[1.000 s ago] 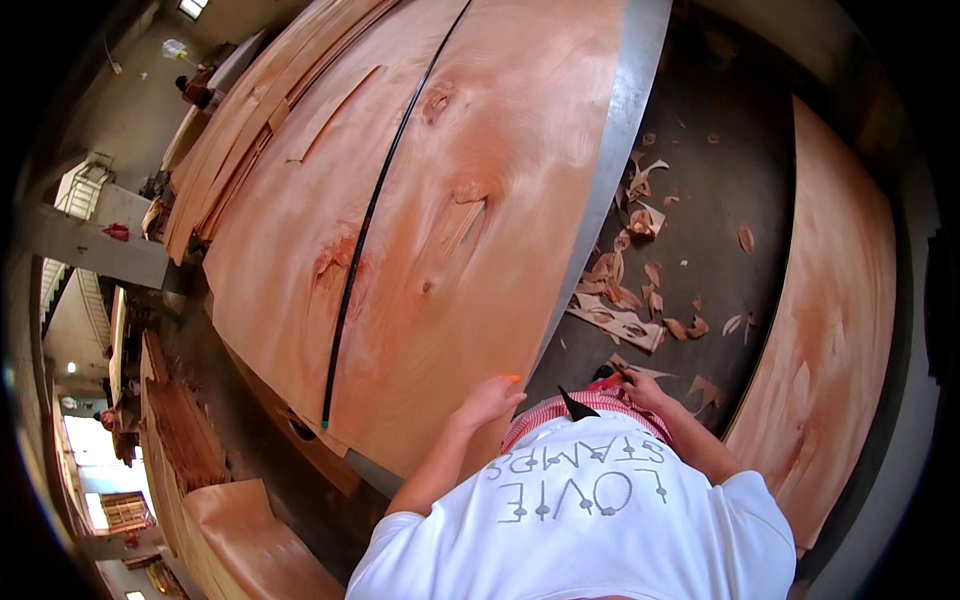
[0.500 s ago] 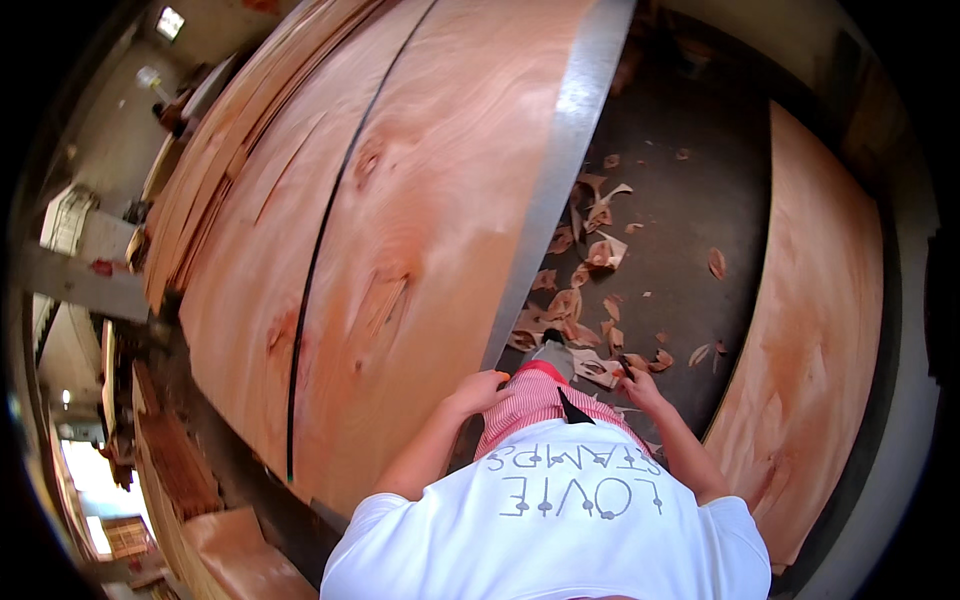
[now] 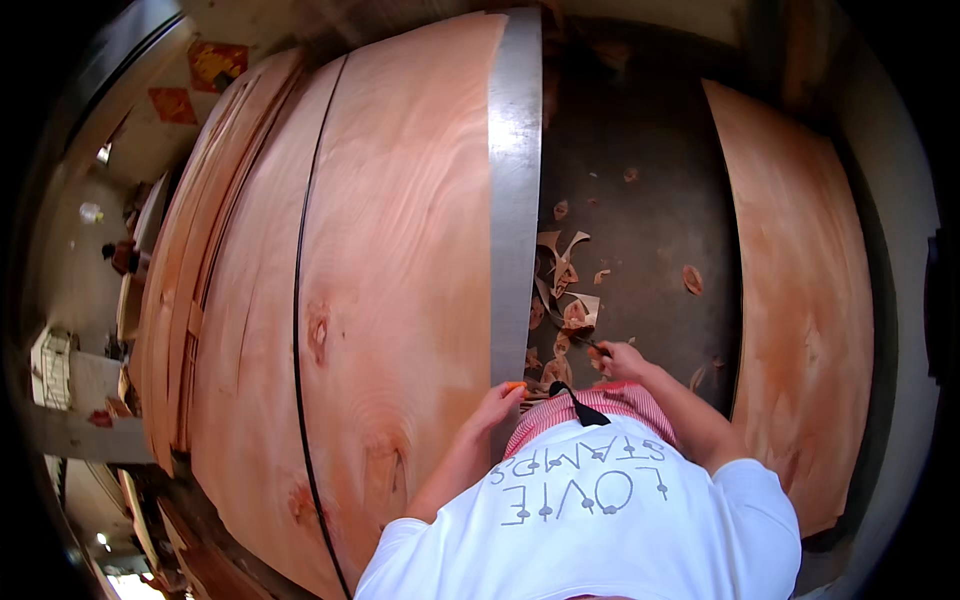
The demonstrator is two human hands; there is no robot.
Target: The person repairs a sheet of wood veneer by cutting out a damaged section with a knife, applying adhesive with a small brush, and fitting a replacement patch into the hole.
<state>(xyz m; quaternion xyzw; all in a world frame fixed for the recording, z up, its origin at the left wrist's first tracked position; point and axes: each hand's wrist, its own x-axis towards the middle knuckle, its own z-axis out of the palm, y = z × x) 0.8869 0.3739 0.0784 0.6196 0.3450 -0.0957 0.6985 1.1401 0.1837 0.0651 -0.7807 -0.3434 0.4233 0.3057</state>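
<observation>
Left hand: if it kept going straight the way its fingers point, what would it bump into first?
Probably the grey metal strip: the left hand already rests at its near end, beside the big veneer sheet. Depth is unclear.

Left hand (image 3: pixel 497 403): arm extended forward, fingers curled, palm down | Right hand (image 3: pixel 618 360): forearm raised, elbow bent, fingers pinched closed

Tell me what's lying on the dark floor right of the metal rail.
Torn veneer scraps lie on the dark floor beside the metal rail. The right hand and shirt cover whatever lies nearer.
</observation>
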